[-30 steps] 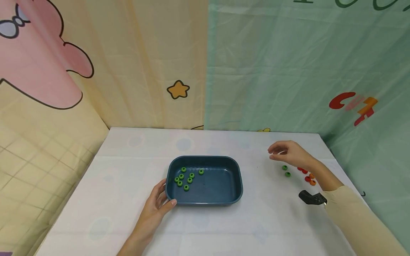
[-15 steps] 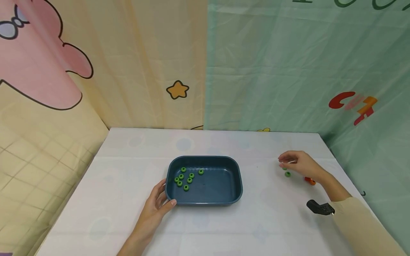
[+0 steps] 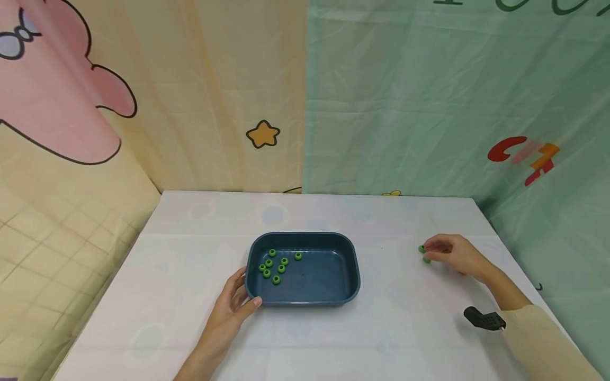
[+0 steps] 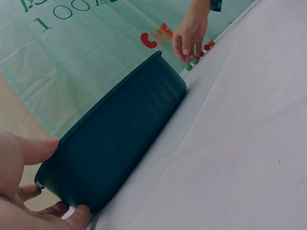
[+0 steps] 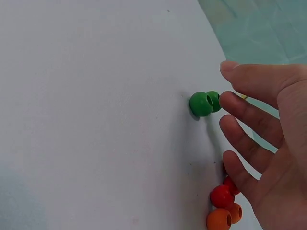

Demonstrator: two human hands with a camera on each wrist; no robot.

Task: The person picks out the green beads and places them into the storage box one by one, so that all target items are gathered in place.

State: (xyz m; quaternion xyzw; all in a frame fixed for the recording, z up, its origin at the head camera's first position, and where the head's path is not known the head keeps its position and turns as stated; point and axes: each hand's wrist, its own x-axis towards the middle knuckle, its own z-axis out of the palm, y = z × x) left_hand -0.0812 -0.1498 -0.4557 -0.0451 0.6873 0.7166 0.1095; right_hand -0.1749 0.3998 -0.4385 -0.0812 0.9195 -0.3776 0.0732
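A dark blue rectangular tray sits on the table, with several green beads lying in its left half. My left hand grips the tray's left end; the left wrist view has the thumb at the rim and fingers against the end wall. At the right, my right hand is low over two loose green beads, its fingertips right beside them and nothing held. Below the fingers in the right wrist view lie red beads and orange beads, mostly hidden by the hand in the head view.
A white cloth covers the table. Printed curtains stand along its back and right sides. A black piece sticks out by the right sleeve.
My right hand has moved right and down toward the loose green beads, and now covers the red and orange ones in the head view. The left hand and tray stay put.
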